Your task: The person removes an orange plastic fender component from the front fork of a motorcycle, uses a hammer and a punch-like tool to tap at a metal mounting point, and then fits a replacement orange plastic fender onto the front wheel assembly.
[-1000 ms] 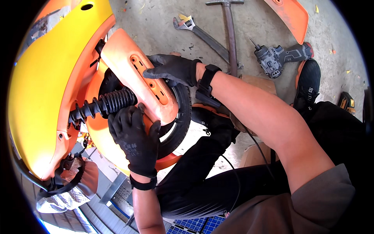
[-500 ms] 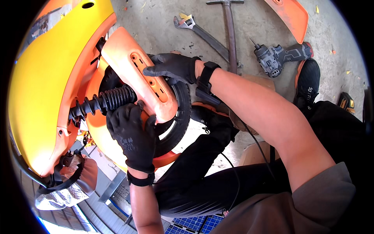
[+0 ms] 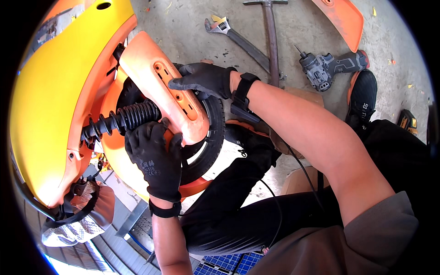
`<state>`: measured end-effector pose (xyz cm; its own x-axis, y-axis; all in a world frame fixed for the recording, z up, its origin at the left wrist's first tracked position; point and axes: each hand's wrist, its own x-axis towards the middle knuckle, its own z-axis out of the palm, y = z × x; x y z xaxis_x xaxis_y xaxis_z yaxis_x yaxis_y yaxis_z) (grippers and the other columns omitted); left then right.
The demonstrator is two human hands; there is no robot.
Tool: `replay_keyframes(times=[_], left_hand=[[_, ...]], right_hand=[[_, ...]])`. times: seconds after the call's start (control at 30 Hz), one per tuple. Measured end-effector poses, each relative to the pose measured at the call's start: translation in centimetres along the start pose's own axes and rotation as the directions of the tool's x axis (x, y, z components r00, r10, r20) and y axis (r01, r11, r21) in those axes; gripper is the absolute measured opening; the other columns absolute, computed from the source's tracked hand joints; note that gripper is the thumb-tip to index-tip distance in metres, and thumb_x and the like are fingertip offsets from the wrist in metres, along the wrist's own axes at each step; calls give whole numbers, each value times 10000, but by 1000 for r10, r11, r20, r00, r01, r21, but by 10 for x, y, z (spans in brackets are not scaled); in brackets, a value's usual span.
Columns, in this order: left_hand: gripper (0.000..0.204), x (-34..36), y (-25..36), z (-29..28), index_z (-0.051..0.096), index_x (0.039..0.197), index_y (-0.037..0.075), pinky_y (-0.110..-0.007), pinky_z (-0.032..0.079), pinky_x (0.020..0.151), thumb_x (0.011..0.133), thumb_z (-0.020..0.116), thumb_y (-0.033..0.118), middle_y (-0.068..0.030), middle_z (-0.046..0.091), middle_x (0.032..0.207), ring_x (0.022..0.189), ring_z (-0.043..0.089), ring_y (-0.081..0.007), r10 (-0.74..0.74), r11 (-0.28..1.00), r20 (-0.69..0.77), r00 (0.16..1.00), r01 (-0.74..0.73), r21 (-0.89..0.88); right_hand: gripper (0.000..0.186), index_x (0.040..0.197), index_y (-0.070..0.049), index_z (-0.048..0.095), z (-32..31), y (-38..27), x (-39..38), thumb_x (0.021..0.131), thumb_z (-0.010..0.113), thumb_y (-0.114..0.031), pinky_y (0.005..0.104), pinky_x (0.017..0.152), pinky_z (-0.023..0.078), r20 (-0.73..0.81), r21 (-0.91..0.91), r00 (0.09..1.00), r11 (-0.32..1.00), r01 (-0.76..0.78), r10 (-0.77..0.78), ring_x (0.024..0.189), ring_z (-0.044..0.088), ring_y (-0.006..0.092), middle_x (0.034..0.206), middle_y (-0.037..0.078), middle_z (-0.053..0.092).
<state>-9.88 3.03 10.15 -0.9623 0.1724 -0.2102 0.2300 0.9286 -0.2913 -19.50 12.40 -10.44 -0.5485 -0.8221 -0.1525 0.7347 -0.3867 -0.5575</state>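
An orange plastic cover (image 3: 153, 62), long and round-ended with a slotted recess, lies over the wheel (image 3: 214, 137) of a yellow-and-orange vehicle. My right hand (image 3: 201, 80), in a black glove, grips the cover's right edge; its thumb rests on the face and its other fingers go out of sight behind. Below, my gloved left hand (image 3: 156, 158) is closed at the cover's lower left edge, beside the black coil-spring shock absorber (image 3: 123, 118). Some of its fingertips are hidden under the cover.
On the concrete floor lie an adjustable wrench (image 3: 243, 43), a long-handled hammer-like tool (image 3: 270, 41) and a grey cordless drill (image 3: 327, 68). Another orange panel (image 3: 343, 23) is at the top right. The yellow body panel (image 3: 50, 101) rises on the left. A thin black cable (image 3: 277, 206) crosses my leg.
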Motion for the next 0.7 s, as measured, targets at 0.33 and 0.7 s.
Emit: replay_keyframes(times=[0.33,0.7], left_hand=[[424,-1,-1,0,671,1088,70,-470,435,964,714,851,158,-104,676,1044,1048,597,-361,-30,1000,-16,999,29,-8],[454,0,-1,0,674,1106,78,-459,439,953,696,861,134,-101,673,1061,1056,592,-353,-27,1000,4,1000,27,13]], right_hand=[[662,1403,-27,561,2,-8,-5,935,739,-460,365,978,537,-11,-48,999,998,-42,42,1115,666,215,1244,122,674],[720,1407,0,544,0,-6,-3,913,764,-476,367,986,535,-5,-38,999,999,-37,37,1127,660,215,1260,136,664]])
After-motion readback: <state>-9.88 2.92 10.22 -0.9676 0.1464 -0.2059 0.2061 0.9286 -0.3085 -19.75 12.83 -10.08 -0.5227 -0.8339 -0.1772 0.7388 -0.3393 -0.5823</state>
